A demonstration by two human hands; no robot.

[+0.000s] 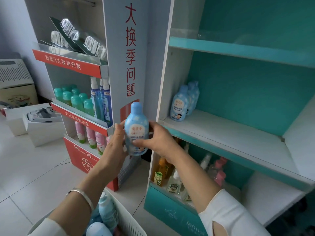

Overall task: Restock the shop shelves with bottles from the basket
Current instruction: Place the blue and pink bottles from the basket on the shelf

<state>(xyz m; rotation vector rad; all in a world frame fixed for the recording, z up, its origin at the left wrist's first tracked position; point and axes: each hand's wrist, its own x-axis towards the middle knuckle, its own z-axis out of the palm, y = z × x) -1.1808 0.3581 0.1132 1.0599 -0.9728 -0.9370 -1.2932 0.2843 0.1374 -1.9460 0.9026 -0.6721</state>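
Observation:
A light blue bottle [136, 126] with a rounded cap stands upright in mid-air between both hands, in front of the shelf units. My left hand [116, 142] grips its left side. My right hand [157, 138] grips its right side, thumb across the label. Behind and to the right, the white middle shelf [230, 137] of the teal unit carries a short row of the same blue bottles [180, 104] at its left end. The white basket [126, 217] at the bottom edge holds more blue bottles [106, 210].
A grey-and-red display stand [95, 103] on the left holds green-capped, blue spray and pink bottles. The teal unit's lower shelf has orange, clear and pink bottles [173, 176]. Its upper teal shelf [238, 50] is bare. White boxes [39, 126] sit on the tiled floor at left.

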